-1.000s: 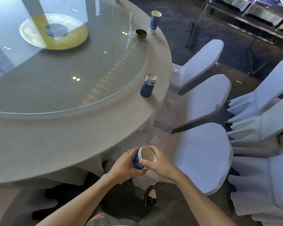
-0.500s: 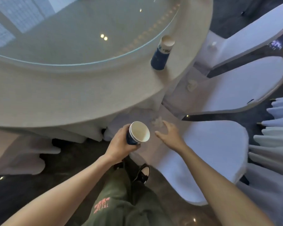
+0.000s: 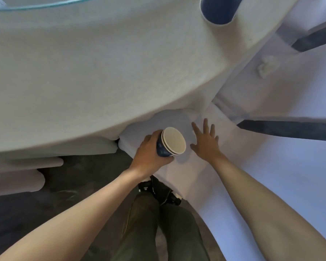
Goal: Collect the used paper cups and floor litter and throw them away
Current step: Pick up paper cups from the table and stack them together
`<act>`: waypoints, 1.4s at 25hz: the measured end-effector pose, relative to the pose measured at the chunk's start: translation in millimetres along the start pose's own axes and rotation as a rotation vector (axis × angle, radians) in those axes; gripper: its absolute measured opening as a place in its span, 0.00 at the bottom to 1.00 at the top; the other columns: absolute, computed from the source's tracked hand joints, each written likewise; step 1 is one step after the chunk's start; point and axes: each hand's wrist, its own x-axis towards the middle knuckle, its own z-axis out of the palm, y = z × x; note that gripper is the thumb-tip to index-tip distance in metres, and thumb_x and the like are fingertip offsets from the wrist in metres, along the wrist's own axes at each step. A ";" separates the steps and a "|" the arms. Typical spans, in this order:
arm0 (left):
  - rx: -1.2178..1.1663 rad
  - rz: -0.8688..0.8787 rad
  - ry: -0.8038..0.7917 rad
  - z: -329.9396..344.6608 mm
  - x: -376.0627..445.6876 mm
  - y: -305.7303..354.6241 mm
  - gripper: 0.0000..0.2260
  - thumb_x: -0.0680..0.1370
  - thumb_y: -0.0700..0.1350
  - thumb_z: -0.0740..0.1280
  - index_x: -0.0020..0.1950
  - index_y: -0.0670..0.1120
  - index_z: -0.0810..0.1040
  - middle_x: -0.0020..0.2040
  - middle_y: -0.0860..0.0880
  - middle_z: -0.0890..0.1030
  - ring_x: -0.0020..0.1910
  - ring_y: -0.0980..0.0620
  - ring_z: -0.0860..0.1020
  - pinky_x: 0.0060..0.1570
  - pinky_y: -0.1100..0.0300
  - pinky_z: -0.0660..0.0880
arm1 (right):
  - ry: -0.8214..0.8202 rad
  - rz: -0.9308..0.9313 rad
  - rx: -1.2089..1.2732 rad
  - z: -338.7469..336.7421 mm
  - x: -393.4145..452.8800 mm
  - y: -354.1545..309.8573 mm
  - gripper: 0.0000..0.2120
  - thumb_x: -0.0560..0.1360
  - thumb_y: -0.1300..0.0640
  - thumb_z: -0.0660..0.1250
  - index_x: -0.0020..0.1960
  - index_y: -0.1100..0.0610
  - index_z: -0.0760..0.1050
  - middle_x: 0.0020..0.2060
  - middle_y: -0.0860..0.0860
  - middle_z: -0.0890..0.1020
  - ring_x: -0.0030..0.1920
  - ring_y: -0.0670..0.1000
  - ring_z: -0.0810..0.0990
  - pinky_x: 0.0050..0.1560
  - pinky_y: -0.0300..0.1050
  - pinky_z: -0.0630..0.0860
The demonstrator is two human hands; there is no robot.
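Fingers (image 3: 154,134) of the left hand (image 3: 149,153) are curled round the blue side of a stack of blue paper cups with cream insides (image 3: 170,143), and you can see two rims nested at the mouth, so it's more than one cup. The mouth is tipped toward the camera and to the right. The stack sits just below the edge of the big round counter with the beige cloth (image 3: 102,72), over the seat of a white fabric-covered chair (image 3: 192,172) that's tucked half under that counter. The right hand (image 3: 205,142) is right next to the cups on their right, fingers spread out straight and holding nothing, palm down above the same chair seat; can't tell if it's actually touching the fabric. Up at the top edge of the counter there's another blue paper cup (image 3: 217,10), only its lower part in view, standing on the cloth near the rim. Off the counter's right edge, a small crumpled white scrap (image 3: 265,66) lies on a second white-covered chair (image 3: 271,81). Below the counter you get dark olive trousers (image 3: 158,223), a black shoe (image 3: 158,189) and dark grey floor (image 3: 45,204).
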 end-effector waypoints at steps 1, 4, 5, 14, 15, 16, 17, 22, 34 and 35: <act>-0.004 -0.003 0.005 3.1 2.8 -6.0 0.39 0.67 0.53 0.81 0.75 0.55 0.68 0.69 0.51 0.76 0.68 0.49 0.75 0.66 0.44 0.75 | -0.004 -0.008 -0.015 9.8 6.1 1.9 0.40 0.81 0.54 0.68 0.85 0.48 0.47 0.83 0.59 0.40 0.81 0.70 0.46 0.74 0.70 0.61; -0.009 -0.015 -0.002 8.0 -1.2 -14.5 0.39 0.68 0.53 0.82 0.75 0.55 0.68 0.69 0.52 0.76 0.69 0.51 0.74 0.67 0.45 0.75 | 0.003 -0.064 0.030 31.2 6.3 5.1 0.27 0.80 0.65 0.63 0.78 0.58 0.64 0.75 0.63 0.63 0.70 0.69 0.69 0.64 0.60 0.73; -0.011 -0.025 -0.010 7.5 -5.7 -12.6 0.39 0.67 0.53 0.81 0.75 0.56 0.68 0.69 0.52 0.76 0.69 0.51 0.74 0.67 0.45 0.76 | -0.003 -0.076 0.032 33.4 0.0 5.2 0.22 0.79 0.67 0.61 0.73 0.61 0.68 0.69 0.63 0.69 0.66 0.68 0.73 0.61 0.58 0.75; 0.051 0.065 -0.021 -38.9 -69.5 94.1 0.39 0.67 0.54 0.81 0.74 0.55 0.68 0.66 0.51 0.76 0.65 0.50 0.74 0.62 0.49 0.76 | 0.250 0.057 0.642 -114.5 -123.8 -30.3 0.04 0.78 0.56 0.67 0.52 0.52 0.74 0.47 0.50 0.82 0.49 0.58 0.81 0.47 0.51 0.75; 0.045 0.087 -0.016 -44.7 -79.8 111.8 0.39 0.67 0.55 0.80 0.75 0.56 0.67 0.66 0.51 0.76 0.65 0.51 0.74 0.64 0.47 0.75 | 0.306 0.046 0.750 -142.6 -147.0 -36.2 0.05 0.77 0.53 0.69 0.48 0.49 0.73 0.44 0.45 0.81 0.46 0.54 0.80 0.45 0.49 0.76; 0.035 0.107 -0.015 -48.4 -87.9 126.3 0.39 0.66 0.55 0.80 0.75 0.56 0.67 0.66 0.51 0.76 0.65 0.51 0.74 0.65 0.46 0.75 | 0.365 0.019 0.819 -166.8 -167.6 -41.1 0.07 0.75 0.52 0.71 0.46 0.47 0.72 0.42 0.42 0.81 0.44 0.49 0.80 0.44 0.46 0.76; 0.018 0.127 -0.012 -49.6 -95.0 140.1 0.39 0.66 0.56 0.80 0.74 0.56 0.68 0.66 0.51 0.76 0.65 0.51 0.74 0.65 0.45 0.75 | 0.414 -0.010 0.881 -187.9 -187.6 -45.0 0.08 0.74 0.52 0.73 0.45 0.47 0.73 0.41 0.42 0.81 0.43 0.45 0.80 0.43 0.41 0.76; -0.137 0.238 0.050 -41.3 -130.6 217.0 0.36 0.65 0.56 0.80 0.70 0.64 0.70 0.63 0.57 0.78 0.62 0.58 0.78 0.62 0.49 0.78 | 0.443 -0.177 0.974 -246.8 -276.1 -36.8 0.08 0.73 0.54 0.76 0.48 0.50 0.79 0.44 0.48 0.85 0.47 0.51 0.84 0.51 0.51 0.81; -0.229 0.306 0.340 73.2 -204.0 315.0 0.35 0.67 0.50 0.83 0.71 0.56 0.74 0.62 0.52 0.82 0.60 0.52 0.82 0.60 0.45 0.79 | 0.346 -0.639 0.367 -270.6 -363.1 102.6 0.12 0.84 0.50 0.62 0.53 0.52 0.84 0.51 0.51 0.85 0.50 0.52 0.80 0.54 0.50 0.74; -0.228 0.306 0.367 83.2 -213.1 323.1 0.35 0.68 0.51 0.83 0.72 0.56 0.74 0.63 0.52 0.81 0.60 0.53 0.82 0.59 0.46 0.80 | 0.261 -0.657 0.309 -270.9 -369.5 112.3 0.18 0.86 0.48 0.58 0.45 0.49 0.83 0.44 0.48 0.84 0.46 0.51 0.78 0.50 0.49 0.71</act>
